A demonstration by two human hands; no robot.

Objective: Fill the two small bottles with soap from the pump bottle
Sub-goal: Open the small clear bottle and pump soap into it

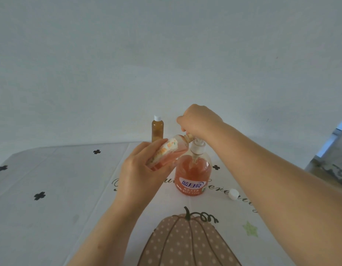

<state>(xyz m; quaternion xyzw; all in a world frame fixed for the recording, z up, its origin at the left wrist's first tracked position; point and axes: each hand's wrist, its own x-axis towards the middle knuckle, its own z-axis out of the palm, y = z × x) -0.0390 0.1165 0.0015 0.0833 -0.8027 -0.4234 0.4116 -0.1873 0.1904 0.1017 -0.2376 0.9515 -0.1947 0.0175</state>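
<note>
A white tablecloth [74, 185] covered the table, printed with black clover marks, looping script, a green star and a dotted pumpkin [185, 242]; a plain pale wall [128, 54] rose behind it.

The pump bottle [193, 171], holding orange soap, stood upright on the cloth. Behind it and to its left stood a capped amber small bottle [157, 131], apart from it. To its right a loose white cap [233, 194] lay on the cloth, partly behind the right forearm.

The left hand [139, 169] gripped the labelled small bottle [166, 152] just left of the pump bottle, tilted, its open neck raised towards the pump head [198, 146].

The right hand [199, 120] sat on the pump head with its fingers curled down beside that neck. It hid the spout, so I could not tell whether the fingers clasped anything or only pressed.
</note>
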